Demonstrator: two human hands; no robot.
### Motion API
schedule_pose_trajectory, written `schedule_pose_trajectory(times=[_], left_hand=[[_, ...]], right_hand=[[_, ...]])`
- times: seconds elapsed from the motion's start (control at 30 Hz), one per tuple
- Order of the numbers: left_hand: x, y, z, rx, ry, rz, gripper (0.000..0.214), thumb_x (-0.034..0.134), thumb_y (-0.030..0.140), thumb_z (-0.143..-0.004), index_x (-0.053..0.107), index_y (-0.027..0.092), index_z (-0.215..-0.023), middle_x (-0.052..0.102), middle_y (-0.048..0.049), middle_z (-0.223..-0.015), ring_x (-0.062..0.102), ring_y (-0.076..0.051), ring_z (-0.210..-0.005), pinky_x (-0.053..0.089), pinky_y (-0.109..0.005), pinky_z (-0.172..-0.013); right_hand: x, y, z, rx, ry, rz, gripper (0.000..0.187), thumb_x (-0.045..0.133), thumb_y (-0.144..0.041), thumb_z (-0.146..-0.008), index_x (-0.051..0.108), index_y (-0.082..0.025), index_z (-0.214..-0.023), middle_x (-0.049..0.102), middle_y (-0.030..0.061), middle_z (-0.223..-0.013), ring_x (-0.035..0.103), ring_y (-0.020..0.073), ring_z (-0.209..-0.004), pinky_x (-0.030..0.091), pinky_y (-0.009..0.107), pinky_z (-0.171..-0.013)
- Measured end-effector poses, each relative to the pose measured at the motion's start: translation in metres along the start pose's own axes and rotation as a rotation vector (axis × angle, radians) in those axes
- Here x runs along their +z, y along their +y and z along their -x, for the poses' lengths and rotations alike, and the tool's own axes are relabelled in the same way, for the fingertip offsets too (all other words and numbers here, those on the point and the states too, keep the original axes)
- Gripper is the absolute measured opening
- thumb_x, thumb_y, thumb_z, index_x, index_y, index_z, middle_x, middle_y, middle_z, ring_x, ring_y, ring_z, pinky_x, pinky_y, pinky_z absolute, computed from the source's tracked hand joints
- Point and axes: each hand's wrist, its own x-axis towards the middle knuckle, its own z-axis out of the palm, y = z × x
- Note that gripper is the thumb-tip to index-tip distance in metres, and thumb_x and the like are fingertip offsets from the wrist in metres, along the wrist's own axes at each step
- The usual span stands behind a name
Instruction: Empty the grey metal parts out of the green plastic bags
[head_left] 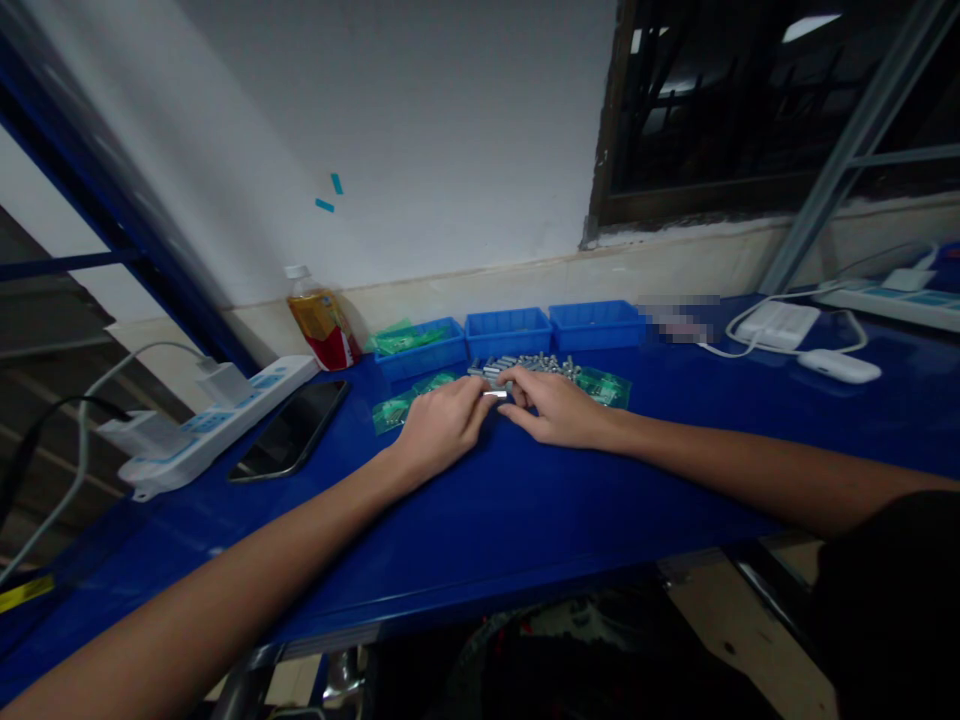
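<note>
Between finger and thumb of my left hand is a small shiny metal cylinder, held level just above the blue table. My right hand is close on its other side, thumb and index finger apart around the cylinder's free end; I cannot tell whether a fingertip touches it. Behind both hands lies a loose pile of similar metal cylinders, partly hidden by my fingers. Small green plastic bags of parts lie beside my left hand and a green bag lies beyond my right wrist.
Three blue bins line the wall, the left one with green bags in it. A drink bottle, a phone and a power strip stand or lie left. White chargers with cables lie right.
</note>
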Motion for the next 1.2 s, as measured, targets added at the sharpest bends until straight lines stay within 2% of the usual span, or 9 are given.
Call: schedule_pose_trajectory(times=[0.23,0.4,0.47,0.63,0.83,1.03,1.2], left_hand=[[-0.0004,-0.0001,-0.0012,0.024,-0.023,-0.023,0.033,0.025,0.036,-0.096,0.051,0.019,-0.087,0.061,-0.0046,-0.085,0.059,-0.018,-0.078,0.044,-0.028,-0.068],[-0.0023,0.0023,0.0005,0.014,0.046,0.067,0.026,0.037,0.039,-0.093,0.047,0.02,-0.108,0.059,-0.0048,-0.1,0.059,-0.018,-0.086,0.046,-0.029,-0.071],[-0.0022,0.0026,0.0009,0.021,0.06,0.077,0.027,0.041,0.039,-0.091,0.045,0.021,-0.11,0.058,-0.005,-0.102,0.059,-0.018,-0.088,0.047,-0.029,-0.072],[-0.0016,0.0024,0.0006,0.03,0.067,0.043,0.024,0.035,0.037,-0.094,0.049,0.019,-0.101,0.056,-0.006,-0.1,0.058,-0.018,-0.086,0.047,-0.029,-0.071],[-0.0013,0.0015,0.0,0.023,0.052,0.013,0.027,0.028,0.033,-0.096,0.051,0.018,-0.094,0.057,-0.0061,-0.094,0.057,-0.018,-0.085,0.045,-0.029,-0.074],[-0.0018,0.0008,-0.0014,0.009,-0.006,-0.019,0.032,0.026,0.034,-0.096,0.051,0.018,-0.085,0.06,-0.005,-0.082,0.058,-0.019,-0.078,0.044,-0.03,-0.069],[-0.0035,0.0028,0.0002,0.028,0.052,0.098,0.024,0.036,0.037,-0.094,0.048,0.019,-0.105,0.063,-0.0036,-0.089,0.061,-0.018,-0.081,0.045,-0.029,-0.068]], right_hand=[[0.0018,0.0021,-0.0004,-0.061,0.01,0.031,0.014,0.046,-0.028,-0.09,0.052,-0.017,-0.097,0.06,0.0036,-0.077,0.055,0.0156,-0.07,0.04,0.027,-0.068],[0.0021,0.002,-0.0015,-0.024,0.009,0.057,0.018,0.04,-0.026,-0.092,0.054,-0.016,-0.097,0.064,0.0083,-0.088,0.059,0.0185,-0.081,0.041,0.029,-0.074],[0.0017,0.0014,-0.0018,-0.005,0.004,0.06,0.02,0.039,-0.027,-0.093,0.054,-0.015,-0.097,0.064,0.0092,-0.09,0.059,0.0189,-0.082,0.041,0.03,-0.074],[0.0001,-0.0003,-0.002,-0.006,-0.009,0.08,0.022,0.036,-0.027,-0.094,0.055,-0.016,-0.091,0.063,0.008,-0.083,0.058,0.0183,-0.077,0.04,0.03,-0.073],[-0.0008,-0.0004,-0.0003,-0.009,0.017,0.013,0.023,0.05,-0.032,-0.088,0.05,-0.016,-0.105,0.056,0.0012,-0.073,0.053,0.015,-0.066,0.04,0.026,-0.065],[0.0005,0.0004,0.0,-0.064,0.015,0.01,0.014,0.046,-0.028,-0.09,0.052,-0.017,-0.095,0.058,0.0031,-0.076,0.054,0.015,-0.069,0.04,0.027,-0.067],[0.002,0.0025,-0.0005,-0.057,0.017,0.058,0.019,0.038,-0.027,-0.094,0.053,-0.016,-0.093,0.062,0.0068,-0.085,0.057,0.0168,-0.078,0.04,0.028,-0.073]])
